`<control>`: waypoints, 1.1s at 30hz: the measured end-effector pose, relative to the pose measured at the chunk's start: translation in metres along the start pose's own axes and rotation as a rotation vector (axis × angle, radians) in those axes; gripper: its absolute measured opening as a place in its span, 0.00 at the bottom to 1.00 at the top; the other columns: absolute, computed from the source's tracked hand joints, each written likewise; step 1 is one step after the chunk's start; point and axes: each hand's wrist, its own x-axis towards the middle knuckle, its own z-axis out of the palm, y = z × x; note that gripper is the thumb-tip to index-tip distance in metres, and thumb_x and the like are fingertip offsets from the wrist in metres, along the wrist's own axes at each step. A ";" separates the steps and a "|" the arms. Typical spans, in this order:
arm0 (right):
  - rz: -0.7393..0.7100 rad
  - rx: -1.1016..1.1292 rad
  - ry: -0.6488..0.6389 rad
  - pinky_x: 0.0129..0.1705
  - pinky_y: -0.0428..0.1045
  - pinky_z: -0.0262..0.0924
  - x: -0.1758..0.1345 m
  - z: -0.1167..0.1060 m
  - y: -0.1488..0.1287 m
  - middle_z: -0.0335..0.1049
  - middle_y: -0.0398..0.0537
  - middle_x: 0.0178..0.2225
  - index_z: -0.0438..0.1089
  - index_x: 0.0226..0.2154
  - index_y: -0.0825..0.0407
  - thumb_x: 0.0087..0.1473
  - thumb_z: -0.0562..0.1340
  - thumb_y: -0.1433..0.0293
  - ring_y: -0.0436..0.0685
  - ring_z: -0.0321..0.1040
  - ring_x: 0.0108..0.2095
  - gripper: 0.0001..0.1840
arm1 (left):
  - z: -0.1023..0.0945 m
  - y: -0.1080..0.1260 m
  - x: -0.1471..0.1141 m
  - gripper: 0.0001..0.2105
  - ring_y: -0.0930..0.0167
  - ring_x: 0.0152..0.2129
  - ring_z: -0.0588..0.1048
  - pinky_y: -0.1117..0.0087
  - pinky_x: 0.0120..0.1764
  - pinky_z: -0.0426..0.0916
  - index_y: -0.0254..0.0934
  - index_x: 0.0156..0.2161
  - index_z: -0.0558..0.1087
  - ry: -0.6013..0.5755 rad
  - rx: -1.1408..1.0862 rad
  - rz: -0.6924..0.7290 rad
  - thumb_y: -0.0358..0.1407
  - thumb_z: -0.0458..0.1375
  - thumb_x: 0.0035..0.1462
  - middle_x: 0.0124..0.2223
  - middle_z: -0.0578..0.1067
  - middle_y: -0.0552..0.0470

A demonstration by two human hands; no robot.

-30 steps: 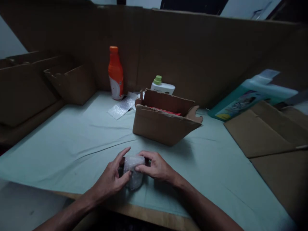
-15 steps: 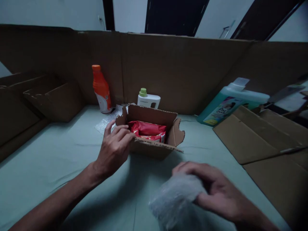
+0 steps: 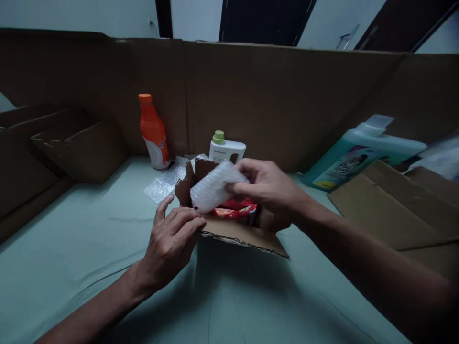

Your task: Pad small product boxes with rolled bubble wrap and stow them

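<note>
A small cardboard box point(image 3: 247, 235) stands open in the middle with its front flap folded outward. Inside lies a shiny red packet point(image 3: 234, 210), partly covered from view. My right hand point(image 3: 268, 184) pinches a folded piece of bubble wrap point(image 3: 211, 188) over the opening, its left end dipping inside the rim. With bent fingers, my left hand point(image 3: 175, 234) grips the box at its front left corner; the thumb is raised. Behind the box is a white bottle with a green cap point(image 3: 226, 149).
An orange bottle point(image 3: 154, 134) stands back left, beside flat bubble wrap point(image 3: 167, 180). A teal liquid bottle point(image 3: 358, 150) leans at right behind folded cardboard point(image 3: 387, 205). More cardboard boxes point(image 3: 82, 153) sit at left. A tall cardboard wall point(image 3: 287, 95) closes off the back.
My right hand has carried the bubble wrap from the near right up and over the box. The box's front flap now leans further outward. My left hand stays at the box's corner.
</note>
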 end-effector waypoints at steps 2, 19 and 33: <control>0.033 -0.184 -0.054 0.26 0.44 0.53 0.018 0.018 0.005 0.68 0.41 0.25 0.67 0.27 0.53 0.46 0.64 0.71 0.49 0.62 0.25 0.04 | 0.001 0.000 0.001 0.08 0.70 0.39 0.78 0.48 0.62 0.57 0.36 0.43 0.72 0.006 -0.010 -0.013 0.24 0.57 0.62 0.40 0.80 0.49; 0.083 -1.035 -0.508 0.33 0.49 0.58 0.060 0.072 -0.023 0.80 0.58 0.37 0.79 0.40 0.54 0.57 0.60 0.63 0.63 0.75 0.39 0.16 | 0.008 -0.010 0.007 0.06 0.70 0.38 0.78 0.50 0.61 0.58 0.38 0.41 0.73 0.049 -0.072 -0.040 0.26 0.56 0.64 0.39 0.80 0.51; -0.050 -0.529 0.363 0.33 0.49 0.62 -0.055 -0.024 -0.002 0.79 0.47 0.34 0.77 0.35 0.48 0.58 0.60 0.55 0.56 0.74 0.32 0.16 | -0.005 -0.034 -0.023 0.27 0.60 0.60 0.67 0.51 0.61 0.63 0.42 0.64 0.62 0.081 -0.164 -0.394 0.30 0.58 0.61 0.62 0.67 0.41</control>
